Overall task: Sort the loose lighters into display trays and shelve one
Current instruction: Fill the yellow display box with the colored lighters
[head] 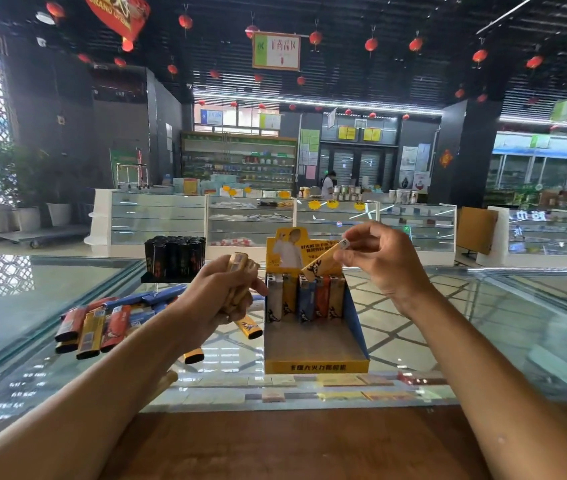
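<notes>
Head-worn wide camera faces forward and down, close over glass counter (455,327).

Loose lighters (95,327) lie on the table (448,323) left of the display tray (316,367); another tray (174,258) stands behind them.

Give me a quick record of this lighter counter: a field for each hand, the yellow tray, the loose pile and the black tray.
left hand: grips a bundle of yellow lighters
right hand: pinches one tilted lighter above the tray's back row
yellow tray: on the glass counter; upright lighters in one row at the back, front floor bare
loose pile: red, yellow, blue lighters lying on the glass, left of the yellow tray
black tray: behind the pile, packed with dark lighters
</notes>
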### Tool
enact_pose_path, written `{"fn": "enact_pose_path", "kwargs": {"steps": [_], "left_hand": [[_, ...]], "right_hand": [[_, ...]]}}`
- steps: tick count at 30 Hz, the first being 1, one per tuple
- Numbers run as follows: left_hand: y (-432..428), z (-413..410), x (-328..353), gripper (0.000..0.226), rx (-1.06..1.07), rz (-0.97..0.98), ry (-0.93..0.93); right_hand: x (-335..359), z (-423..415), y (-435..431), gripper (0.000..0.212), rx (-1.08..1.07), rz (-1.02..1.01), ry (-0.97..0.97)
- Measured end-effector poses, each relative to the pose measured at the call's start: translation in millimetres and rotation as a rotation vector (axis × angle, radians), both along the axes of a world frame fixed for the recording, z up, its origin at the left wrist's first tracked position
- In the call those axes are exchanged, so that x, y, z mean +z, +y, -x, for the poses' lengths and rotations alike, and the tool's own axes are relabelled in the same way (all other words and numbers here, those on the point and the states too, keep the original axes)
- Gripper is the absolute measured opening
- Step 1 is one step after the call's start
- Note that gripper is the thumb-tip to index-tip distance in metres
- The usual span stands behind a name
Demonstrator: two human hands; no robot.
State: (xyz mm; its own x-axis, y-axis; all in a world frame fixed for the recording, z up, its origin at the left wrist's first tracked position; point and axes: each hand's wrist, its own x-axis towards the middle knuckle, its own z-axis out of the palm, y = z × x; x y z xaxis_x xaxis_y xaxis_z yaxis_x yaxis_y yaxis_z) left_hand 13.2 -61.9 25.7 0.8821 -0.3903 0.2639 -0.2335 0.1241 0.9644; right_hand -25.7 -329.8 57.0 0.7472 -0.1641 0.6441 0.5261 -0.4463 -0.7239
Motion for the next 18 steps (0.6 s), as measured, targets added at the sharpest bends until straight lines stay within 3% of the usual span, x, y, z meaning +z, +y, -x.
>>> {"fn": "enact_pose_path", "kwargs": {"steps": [10, 18], "left_hand": [[0.6, 3.8, -1.2, 0.030, -0.139, 0.035, 0.037], [-1.5, 7.6, -1.3, 0.027, -0.140, 0.069, 0.090]], "right_hand": [[-14.3, -5.0, -10.8, 0.025, -0.159, 0.446, 0.104], [-20.3, -7.8, -7.8, 0.023, -0.197, 0.515, 0.104]]}}
